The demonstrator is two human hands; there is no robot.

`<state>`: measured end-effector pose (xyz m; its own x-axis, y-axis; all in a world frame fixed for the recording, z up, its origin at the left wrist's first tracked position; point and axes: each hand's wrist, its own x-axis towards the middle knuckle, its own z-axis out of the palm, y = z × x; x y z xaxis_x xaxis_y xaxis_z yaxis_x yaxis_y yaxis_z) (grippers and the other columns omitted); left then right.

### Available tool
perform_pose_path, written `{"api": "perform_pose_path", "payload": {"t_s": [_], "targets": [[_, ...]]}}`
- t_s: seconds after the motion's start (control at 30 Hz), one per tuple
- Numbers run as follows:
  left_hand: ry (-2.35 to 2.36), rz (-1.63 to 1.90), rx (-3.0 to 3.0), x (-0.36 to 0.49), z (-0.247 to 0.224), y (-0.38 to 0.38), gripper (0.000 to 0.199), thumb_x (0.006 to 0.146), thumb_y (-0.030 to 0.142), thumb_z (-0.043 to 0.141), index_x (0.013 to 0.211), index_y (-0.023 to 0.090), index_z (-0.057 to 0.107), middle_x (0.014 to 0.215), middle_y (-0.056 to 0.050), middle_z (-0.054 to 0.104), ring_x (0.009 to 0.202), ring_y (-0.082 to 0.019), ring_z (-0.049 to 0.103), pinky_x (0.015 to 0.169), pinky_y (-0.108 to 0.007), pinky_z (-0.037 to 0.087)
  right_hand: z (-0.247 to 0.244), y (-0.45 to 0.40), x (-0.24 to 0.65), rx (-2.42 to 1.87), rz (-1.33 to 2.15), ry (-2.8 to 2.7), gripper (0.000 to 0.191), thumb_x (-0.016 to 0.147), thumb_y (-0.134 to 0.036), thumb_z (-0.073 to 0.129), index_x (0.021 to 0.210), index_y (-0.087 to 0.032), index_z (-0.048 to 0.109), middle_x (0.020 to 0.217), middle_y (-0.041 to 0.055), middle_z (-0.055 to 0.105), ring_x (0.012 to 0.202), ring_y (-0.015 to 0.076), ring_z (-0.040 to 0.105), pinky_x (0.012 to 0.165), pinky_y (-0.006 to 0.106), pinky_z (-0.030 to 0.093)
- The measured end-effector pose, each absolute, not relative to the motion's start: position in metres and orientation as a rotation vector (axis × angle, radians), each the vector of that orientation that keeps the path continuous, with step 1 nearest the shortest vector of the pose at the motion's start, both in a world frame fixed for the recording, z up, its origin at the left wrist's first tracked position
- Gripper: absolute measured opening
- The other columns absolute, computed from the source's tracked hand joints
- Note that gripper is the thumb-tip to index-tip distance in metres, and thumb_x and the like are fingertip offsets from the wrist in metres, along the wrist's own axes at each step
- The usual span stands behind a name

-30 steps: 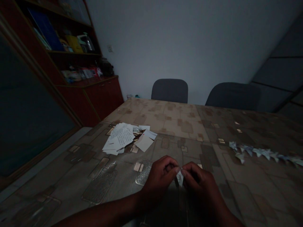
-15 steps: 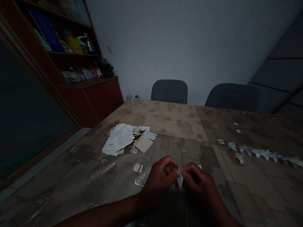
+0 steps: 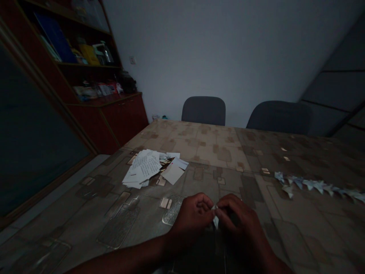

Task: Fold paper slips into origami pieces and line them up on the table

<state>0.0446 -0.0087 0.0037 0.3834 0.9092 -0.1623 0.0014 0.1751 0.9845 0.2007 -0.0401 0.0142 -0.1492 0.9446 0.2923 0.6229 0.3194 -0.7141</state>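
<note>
Between my two hands is a small folded piece of paper [image 3: 216,222], whitish and pointed at its lower end. My left hand [image 3: 194,213] pinches it from the left with thumb and fingertips, the other fingers curled. From the right, my right hand [image 3: 238,215] pinches its upper part, fingertips nearly touching those of the left. The fingers cover much of the paper, so its full shape is hidden. Both hands are just above the near side of the patterned table [image 3: 212,142].
Loose paper pieces [image 3: 145,167], some printed, lie in a pile left of centre. A row of small folded paper figures [image 3: 318,185] stretches along the right side. Two grey chairs [image 3: 203,110] stand at the far edge. A red-brown cabinet [image 3: 122,121] stands at the left.
My hands have shifted slightly, with the right fingers now higher over the folded paper. The paper is turned a little and sits slightly lower. The pile and the row are unchanged.
</note>
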Motion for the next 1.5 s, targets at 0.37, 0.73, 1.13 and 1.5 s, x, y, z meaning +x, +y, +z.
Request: {"api": "perform_pose_path", "payload": {"t_s": [0.37,0.73,1.13,1.5], "targets": [[1.035,0.789,1.414,0.043,0.016,-0.009,0.012,0.072,0.023,0.063,0.067,0.015,0.056,0.055,0.006,0.045,0.053,-0.010,0.041,0.050,-0.021,0.030,0.017,-0.038,0.201,-1.436,0.616,-1.810,0.015,0.084,-0.027,0.053,0.070,-0.021,0.055,0.065,-0.0007,0.057,0.060,0.0151,0.054,0.056,0.025,0.040],[1.006,0.779,1.422,0.041,0.008,-0.004,0.016,0.072,0.028,0.065,0.068,0.014,0.058,0.057,0.004,0.048,0.054,-0.010,0.041,0.051,-0.021,0.030,0.019,-0.039,0.203,-1.409,0.665,-1.814,0.024,0.089,-0.032,0.046,0.069,-0.021,0.053,0.065,-0.0006,0.056,0.061,0.0154,0.053,0.056,0.026,0.039],[1.037,0.773,1.423,0.042,0.011,-0.003,0.010,0.069,0.023,0.063,0.069,0.014,0.060,0.057,0.005,0.048,0.054,-0.010,0.042,0.051,-0.021,0.031,0.021,-0.039,0.202,-1.407,0.592,-1.818,0.023,0.090,-0.030,0.046,0.072,-0.021,0.056,0.070,0.0015,0.059,0.066,0.0172,0.056,0.060,0.028,0.041],[1.006,0.783,1.446,0.039,0.006,-0.004,0.022,0.073,0.033,0.066,0.067,0.014,0.061,0.057,0.003,0.050,0.054,-0.011,0.041,0.051,-0.022,0.029,0.015,-0.036,0.203,-1.364,0.595,-1.929,0.021,0.090,-0.029,0.047,0.072,-0.021,0.055,0.071,0.0020,0.058,0.068,0.0185,0.056,0.063,0.029,0.040]]}}
